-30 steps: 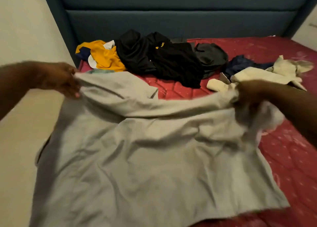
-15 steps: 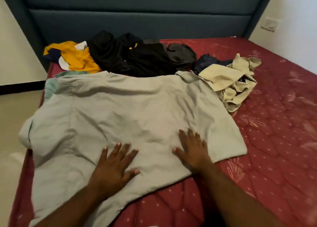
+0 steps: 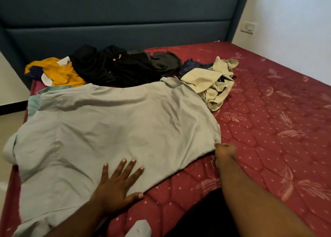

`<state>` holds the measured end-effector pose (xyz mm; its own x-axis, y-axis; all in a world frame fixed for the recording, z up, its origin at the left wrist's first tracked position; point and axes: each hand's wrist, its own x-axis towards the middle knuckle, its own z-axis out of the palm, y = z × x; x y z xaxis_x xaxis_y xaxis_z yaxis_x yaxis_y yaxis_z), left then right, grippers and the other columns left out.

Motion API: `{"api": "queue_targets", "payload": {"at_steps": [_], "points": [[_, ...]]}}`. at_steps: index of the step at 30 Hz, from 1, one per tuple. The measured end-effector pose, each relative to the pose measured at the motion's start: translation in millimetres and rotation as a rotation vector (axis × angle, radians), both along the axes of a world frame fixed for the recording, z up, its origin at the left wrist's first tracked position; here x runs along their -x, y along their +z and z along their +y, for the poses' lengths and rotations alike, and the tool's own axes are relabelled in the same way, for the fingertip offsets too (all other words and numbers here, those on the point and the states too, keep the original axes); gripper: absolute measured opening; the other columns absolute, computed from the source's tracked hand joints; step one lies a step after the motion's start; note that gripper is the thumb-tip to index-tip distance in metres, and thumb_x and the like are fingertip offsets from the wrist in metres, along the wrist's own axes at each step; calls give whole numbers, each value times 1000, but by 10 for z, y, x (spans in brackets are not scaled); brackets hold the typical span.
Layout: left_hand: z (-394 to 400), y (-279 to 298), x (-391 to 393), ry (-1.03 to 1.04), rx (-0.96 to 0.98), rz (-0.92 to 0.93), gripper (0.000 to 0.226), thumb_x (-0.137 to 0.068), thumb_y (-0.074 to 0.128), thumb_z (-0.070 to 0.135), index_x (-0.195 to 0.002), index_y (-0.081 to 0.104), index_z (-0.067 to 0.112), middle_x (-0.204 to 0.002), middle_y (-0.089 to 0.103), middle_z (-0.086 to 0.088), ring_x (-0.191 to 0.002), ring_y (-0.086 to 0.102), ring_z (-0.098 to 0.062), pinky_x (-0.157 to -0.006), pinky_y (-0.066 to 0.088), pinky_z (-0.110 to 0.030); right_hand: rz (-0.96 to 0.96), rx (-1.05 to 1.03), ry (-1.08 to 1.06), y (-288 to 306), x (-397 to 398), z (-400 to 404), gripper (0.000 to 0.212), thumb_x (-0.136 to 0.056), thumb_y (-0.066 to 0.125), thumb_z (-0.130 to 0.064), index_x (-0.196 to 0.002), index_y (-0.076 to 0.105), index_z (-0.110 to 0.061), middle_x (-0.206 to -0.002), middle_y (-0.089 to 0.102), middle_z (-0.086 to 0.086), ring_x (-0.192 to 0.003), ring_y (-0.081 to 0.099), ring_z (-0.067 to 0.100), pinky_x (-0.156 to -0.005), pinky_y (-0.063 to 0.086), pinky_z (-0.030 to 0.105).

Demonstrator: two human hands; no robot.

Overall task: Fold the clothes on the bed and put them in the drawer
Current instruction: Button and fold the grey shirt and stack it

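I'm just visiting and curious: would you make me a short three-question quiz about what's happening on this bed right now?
1. True or false: the left hand lies flat, fingers spread, on the grey shirt.
2. What does the right hand grip? A) the beige garment B) the grey shirt's right edge C) the yellow garment
3. Fill in: the black clothes lie on the red ____.

Key: 1 true; 2 B; 3 mattress.
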<state>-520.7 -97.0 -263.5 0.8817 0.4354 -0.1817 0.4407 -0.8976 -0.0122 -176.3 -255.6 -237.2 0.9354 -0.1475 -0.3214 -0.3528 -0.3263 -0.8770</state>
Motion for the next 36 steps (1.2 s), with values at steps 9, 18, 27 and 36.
{"api": "queue_targets", "payload": {"at_steps": [9,18,27,36], "points": [[-31,28,-57,-22,-15,-57,82,-83,28,86,-153,11,45,-162,15,6,-148,10,-20,-111,-6,-53,-12,229,45,32,-121,-168,29,-87,63,-21,-115,60,-11,-122,59,19,-107,60,38,-88,48,38],[-257,-11,-284,-174,18,0,78,-87,26,82,-153,14,44,-160,23,3,-145,26,-30,-110,7,-54,-59,-194,-298,206,-139,-249,17,-92,43,-9,-95,51,-24,-89,56,11,-84,55,28,-67,41,31],[40,251,-635,-77,172,-73,88,-63,-15,92,-145,-7,58,-155,-20,22,-145,-23,-11,-111,-16,-58,-300,308,-8,365,-14,-215,33,-90,52,-11,-120,60,-19,-129,53,11,-113,55,32,-91,41,34],[-97,-80,-427,33,35,-87,70,-89,3,78,-152,2,47,-162,4,9,-150,6,-22,-113,3,-66,-344,833,1415,-62,464,393,78,-86,33,-76,-151,4,-46,-161,-8,-16,-149,-9,20,-113,-8,58]]}}
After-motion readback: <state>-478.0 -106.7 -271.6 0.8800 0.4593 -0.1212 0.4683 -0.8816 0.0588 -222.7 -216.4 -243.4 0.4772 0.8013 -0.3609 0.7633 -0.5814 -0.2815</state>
